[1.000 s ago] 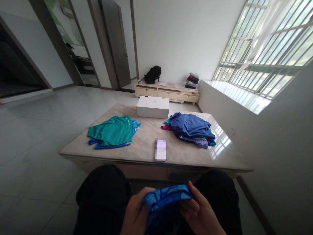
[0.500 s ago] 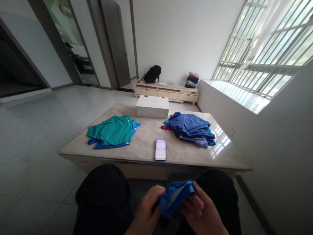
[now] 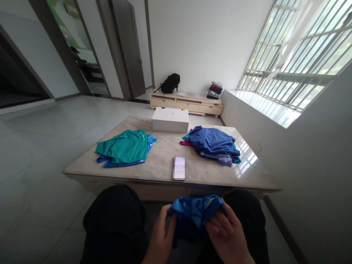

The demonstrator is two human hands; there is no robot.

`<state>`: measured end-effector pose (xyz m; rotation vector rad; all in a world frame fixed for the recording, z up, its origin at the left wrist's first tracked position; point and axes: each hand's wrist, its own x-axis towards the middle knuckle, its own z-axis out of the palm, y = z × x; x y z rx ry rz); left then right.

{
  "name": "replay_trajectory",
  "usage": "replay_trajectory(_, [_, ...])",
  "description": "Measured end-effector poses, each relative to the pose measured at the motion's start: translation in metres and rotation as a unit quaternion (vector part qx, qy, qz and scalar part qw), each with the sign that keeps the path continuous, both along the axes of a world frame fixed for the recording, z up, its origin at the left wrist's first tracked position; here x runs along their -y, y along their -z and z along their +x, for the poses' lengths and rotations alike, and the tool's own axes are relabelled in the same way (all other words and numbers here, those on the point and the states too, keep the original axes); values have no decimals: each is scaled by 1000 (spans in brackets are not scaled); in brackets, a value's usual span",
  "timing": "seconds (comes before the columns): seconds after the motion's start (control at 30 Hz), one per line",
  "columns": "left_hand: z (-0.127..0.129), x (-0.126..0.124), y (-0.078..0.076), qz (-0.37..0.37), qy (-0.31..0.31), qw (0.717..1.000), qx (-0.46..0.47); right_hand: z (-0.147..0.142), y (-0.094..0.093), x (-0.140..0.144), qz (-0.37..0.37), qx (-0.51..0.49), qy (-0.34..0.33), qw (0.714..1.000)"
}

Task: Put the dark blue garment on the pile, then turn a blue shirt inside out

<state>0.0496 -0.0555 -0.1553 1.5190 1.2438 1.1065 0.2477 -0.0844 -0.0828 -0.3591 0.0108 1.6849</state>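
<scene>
Between my knees, a blue patterned garment (image 3: pixel 195 211) hangs in both hands, below the table's near edge. My left hand (image 3: pixel 162 231) pinches its left edge between thumb and fingers. My right hand (image 3: pixel 227 223) grips the right edge, its thumb on top and its fingers curled beneath the cloth. The garment's lower part is dark and hard to make out. On the table (image 3: pixel 162 154), a pile of clothes topped by a green shirt (image 3: pixel 126 146) lies at left. At right lies another pile topped by a blue-purple shirt (image 3: pixel 211 140).
A phone (image 3: pixel 179 168) lies near the table's front edge, its screen blurred. A white box (image 3: pixel 170 120) stands at the back of the table. Beyond it, a low cabinet (image 3: pixel 192 104) bears a black backpack (image 3: pixel 170 83) and a stack of folded clothes (image 3: pixel 214 90).
My hands have moved apart slightly, the left one to the left. The garment between them is now spread wider and shows more of its pattern.
</scene>
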Motion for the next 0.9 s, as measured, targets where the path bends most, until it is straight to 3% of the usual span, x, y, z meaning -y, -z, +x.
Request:
replay_trajectory(0.13, [3, 2, -5, 90, -32, 995, -43, -18, 23, 3, 6, 154, 51, 987])
replay_trajectory(0.2, [7, 3, -14, 150, -14, 986, -70, -27, 33, 8, 46, 285, 62, 956])
replay_trajectory(0.27, [9, 4, -27, 220, 15, 971, -92, -31, 39, 13, 128, 435, 57, 889])
replay_trajectory(0.37, [8, 6, -49, 312, 92, 940, -108, -24, 38, 16, 254, 595, 25, 762])
replay_trajectory(0.47, [5, 7, -63, 351, 186, 909, -128, -11, 34, 13, 299, 660, 9, 690])
replay_trajectory(0.57, [1, 8, -62, 345, 234, 898, -142, 0, 32, 9, 285, 727, -20, 625])
replay_trajectory(0.7, [-5, 10, -46, 306, 201, 923, -115, 9, 26, 6, 288, 796, -21, 532])
replay_trajectory(0.8, [-11, 9, -36, 215, 187, 953, -105, 13, 14, 7, 326, 821, -5, 469])
replay_trajectory(0.9, [-19, 6, -27, 105, 252, 953, -131, 18, 1, 9, 347, 829, 59, 435])
